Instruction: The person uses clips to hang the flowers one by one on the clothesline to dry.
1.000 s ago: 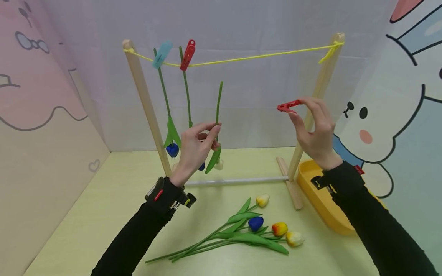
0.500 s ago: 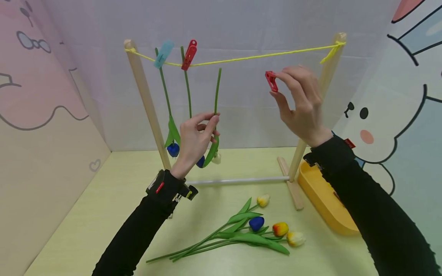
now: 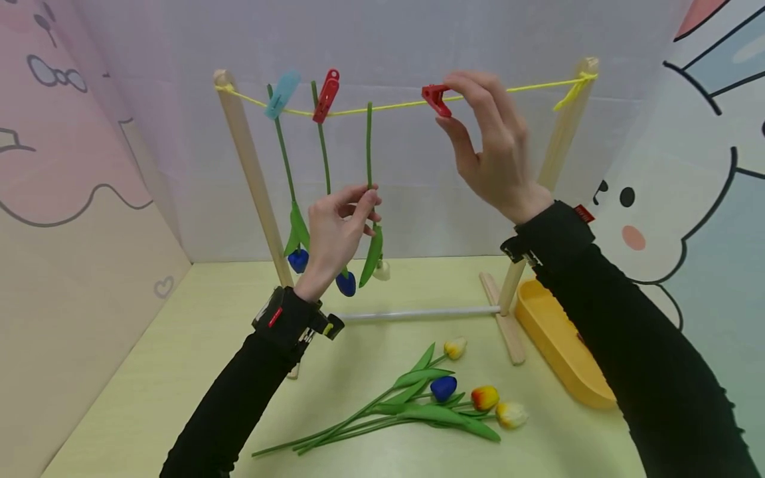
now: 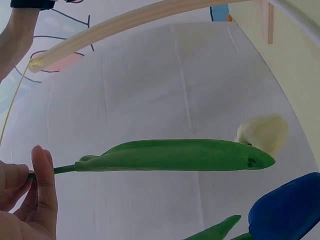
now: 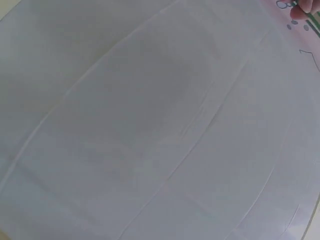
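My left hand (image 3: pixel 342 229) pinches the green stem of a white tulip (image 3: pixel 381 270), which hangs head down; its stem top overlaps the yellow cord (image 3: pixel 406 105) in the head view. The left wrist view shows that tulip's long leaf (image 4: pixel 175 155) and pale bloom. Thumb and fingers of my right hand (image 3: pixel 493 143) pinch a red clothespin (image 3: pixel 437 99) at cord height, to the right of the stem. Two blue tulips (image 3: pixel 298 260) hang left of it, one under a light blue clothespin (image 3: pixel 283 94), one under another red clothespin (image 3: pixel 326 96).
Several tulips (image 3: pixel 442 388), white, blue and yellow-red, lie on the table in front. A yellow tray (image 3: pixel 562 352) stands at right, partly behind my right sleeve. Wooden posts (image 3: pixel 251 172) hold the cord, with a white bar (image 3: pixel 418 312) low between them.
My left hand has raised the white tulip, bringing its stem top up to the cord. My right hand has moved up and left with the red clothespin, turning it on the way.
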Motion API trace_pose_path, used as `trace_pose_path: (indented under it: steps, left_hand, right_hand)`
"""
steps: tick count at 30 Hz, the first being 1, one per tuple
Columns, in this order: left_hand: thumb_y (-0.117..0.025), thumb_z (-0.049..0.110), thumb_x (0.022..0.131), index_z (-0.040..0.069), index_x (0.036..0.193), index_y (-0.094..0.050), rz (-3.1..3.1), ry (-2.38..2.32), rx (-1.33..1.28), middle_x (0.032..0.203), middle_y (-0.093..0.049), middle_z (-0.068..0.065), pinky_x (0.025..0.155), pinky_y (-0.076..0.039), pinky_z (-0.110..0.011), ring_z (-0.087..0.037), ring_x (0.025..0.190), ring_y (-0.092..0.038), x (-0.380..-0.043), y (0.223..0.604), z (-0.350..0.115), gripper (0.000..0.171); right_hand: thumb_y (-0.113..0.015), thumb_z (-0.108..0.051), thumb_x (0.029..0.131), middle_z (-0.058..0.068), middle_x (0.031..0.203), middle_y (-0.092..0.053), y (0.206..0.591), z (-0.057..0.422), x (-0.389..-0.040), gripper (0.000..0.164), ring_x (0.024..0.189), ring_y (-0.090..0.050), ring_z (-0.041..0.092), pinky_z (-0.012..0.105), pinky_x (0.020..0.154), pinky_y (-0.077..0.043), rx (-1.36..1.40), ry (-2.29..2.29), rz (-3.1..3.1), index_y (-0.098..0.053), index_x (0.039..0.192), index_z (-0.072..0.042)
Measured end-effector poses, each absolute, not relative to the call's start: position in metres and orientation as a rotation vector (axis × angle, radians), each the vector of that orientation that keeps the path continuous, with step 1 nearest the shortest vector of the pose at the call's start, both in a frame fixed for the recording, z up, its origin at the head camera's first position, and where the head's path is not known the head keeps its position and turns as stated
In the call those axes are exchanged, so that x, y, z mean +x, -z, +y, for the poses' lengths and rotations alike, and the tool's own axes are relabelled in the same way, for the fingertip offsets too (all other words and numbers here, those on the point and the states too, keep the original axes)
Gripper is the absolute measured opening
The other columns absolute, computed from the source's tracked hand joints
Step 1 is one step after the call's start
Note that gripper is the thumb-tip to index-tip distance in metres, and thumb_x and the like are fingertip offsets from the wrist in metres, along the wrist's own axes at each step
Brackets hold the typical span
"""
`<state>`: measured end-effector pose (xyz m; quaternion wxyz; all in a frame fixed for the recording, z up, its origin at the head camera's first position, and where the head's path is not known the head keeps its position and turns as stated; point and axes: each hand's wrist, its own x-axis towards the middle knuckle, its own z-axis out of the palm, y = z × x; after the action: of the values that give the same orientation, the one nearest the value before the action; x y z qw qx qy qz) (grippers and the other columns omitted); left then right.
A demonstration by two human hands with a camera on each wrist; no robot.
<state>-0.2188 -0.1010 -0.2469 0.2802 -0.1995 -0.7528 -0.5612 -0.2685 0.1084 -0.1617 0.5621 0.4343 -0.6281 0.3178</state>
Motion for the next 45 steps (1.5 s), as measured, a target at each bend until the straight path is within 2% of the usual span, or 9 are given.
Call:
trace_pose_path:
  steps: [7,13,16,20,22,27,32,39,45]
  left_hand:
    - [-0.062,0.012,0.1,-0.003,0.118,-0.072,-2.022,1.51,-0.505,0.098,-0.074,-0.021,0.06,-0.057,-0.02,-0.033,0.075,-0.071,-0.222,0.239,-0.097,0.025]
    - [-0.062,0.012,0.1,-0.003,0.119,-0.071,-2.014,1.521,-0.492,0.099,-0.073,-0.022,0.061,-0.057,-0.02,-0.006,0.068,-0.069,-0.225,0.234,-0.095,0.025]
    - [-0.062,0.012,0.1,-0.003,0.119,-0.071,-2.006,1.526,-0.491,0.099,-0.073,-0.023,0.061,-0.057,-0.019,0.005,0.066,-0.065,-0.226,0.233,-0.095,0.026]
    - [-0.062,0.012,0.1,-0.003,0.119,-0.071,-2.002,1.53,-0.484,0.099,-0.073,-0.023,0.062,-0.057,-0.018,0.006,0.066,-0.065,-0.228,0.232,-0.095,0.025]
    - [-0.062,0.012,0.1,-0.003,0.119,-0.071,-2.003,1.533,-0.479,0.099,-0.073,-0.023,0.062,-0.057,-0.018,0.006,0.065,-0.065,-0.229,0.232,-0.096,0.025]
    - [-0.062,0.012,0.1,-0.003,0.118,-0.071,-2.01,1.526,-0.472,0.099,-0.073,-0.024,0.062,-0.057,-0.019,0.005,0.065,-0.065,-0.23,0.232,-0.096,0.025]
    - [-0.062,0.013,0.1,-0.002,0.117,-0.072,-2.014,1.504,-0.459,0.099,-0.074,-0.022,0.062,-0.057,-0.019,-0.003,0.066,-0.068,-0.231,0.231,-0.097,0.025]
    - [-0.062,0.013,0.101,-0.002,0.116,-0.072,-2.021,1.49,-0.452,0.098,-0.074,-0.021,0.062,-0.057,-0.019,0.005,0.065,-0.065,-0.232,0.23,-0.097,0.024]
    - [-0.062,0.013,0.1,-0.002,0.116,-0.073,-2.023,1.485,-0.439,0.097,-0.074,-0.021,0.062,-0.057,-0.018,0.004,0.064,-0.066,-0.233,0.229,-0.098,0.024]
  right_hand:
    - [-0.069,-0.006,0.093,0.023,0.108,-0.067,0.144,0.095,-0.273,0.029,0.103,-0.067,0.032,0.031,0.1,-0.053,1.102,-0.83,-1.511,-0.062,0.116,0.01]
    - [-0.067,-0.008,0.095,0.026,0.106,-0.068,0.133,0.092,-0.277,0.03,0.102,-0.071,0.031,0.025,0.1,-0.054,1.177,-0.947,-1.587,-0.061,0.115,0.014]
    - [-0.067,-0.005,0.095,0.026,0.106,-0.068,0.128,0.091,-0.277,0.029,0.1,-0.072,0.019,0.025,0.098,-0.055,1.193,-1.036,-1.653,-0.06,0.114,0.014]
    - [-0.068,-0.001,0.093,0.026,0.107,-0.068,0.124,0.089,-0.277,0.025,0.094,-0.067,-0.003,0.023,0.095,-0.056,1.17,-1.165,-1.742,-0.062,0.113,0.014]
    - [-0.068,0.0,0.093,0.026,0.106,-0.068,0.122,0.088,-0.278,0.024,0.091,-0.065,-0.007,0.021,0.094,-0.055,1.158,-1.206,-1.778,-0.062,0.112,0.014]
    - [-0.066,0.001,0.093,0.025,0.106,-0.068,0.118,0.087,-0.28,0.023,0.089,-0.065,-0.007,0.02,0.093,-0.055,1.143,-1.215,-1.85,-0.062,0.111,0.015]
    - [-0.065,-0.001,0.095,0.025,0.105,-0.069,0.113,0.086,-0.281,0.021,0.087,-0.065,-0.008,0.021,0.094,-0.055,1.109,-1.204,-1.902,-0.063,0.109,0.014]
    - [-0.068,-0.005,0.094,0.022,0.102,-0.073,0.104,0.081,-0.28,0.02,0.076,-0.067,-0.004,0.02,0.086,-0.057,1.049,-1.236,-1.985,-0.067,0.106,0.011]
    - [-0.07,-0.007,0.093,0.016,0.098,-0.074,0.098,0.078,-0.284,0.018,0.07,-0.067,-0.002,0.017,0.081,-0.058,0.97,-1.302,-2.07,-0.07,0.103,0.008]
